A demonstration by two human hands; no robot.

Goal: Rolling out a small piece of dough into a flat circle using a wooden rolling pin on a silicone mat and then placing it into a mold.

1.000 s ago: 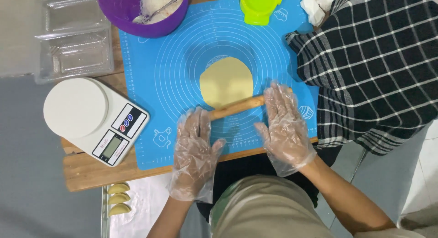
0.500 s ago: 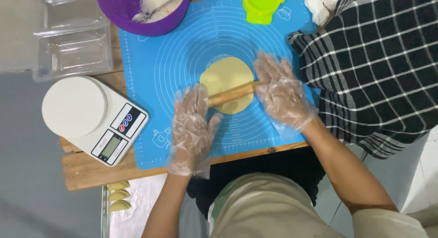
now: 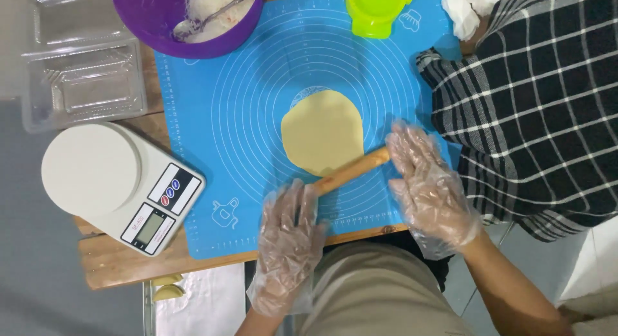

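Head view: a pale dough disc (image 3: 322, 131) lies at the centre of the blue silicone mat (image 3: 212, 143). A wooden rolling pin (image 3: 353, 170) crosses the disc's near edge, tilted. Uneven pressure could thin that edge or tear it. The gloved left hand (image 3: 290, 236) and right hand (image 3: 428, 181) lie flat, fingers spread, palms pressing the pin's ends, gripping nothing. A kitchen scale (image 3: 119, 185) sits left of the mat.

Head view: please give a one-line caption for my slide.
Two gloved hands, left and right, press a wooden rolling pin on flat dough.
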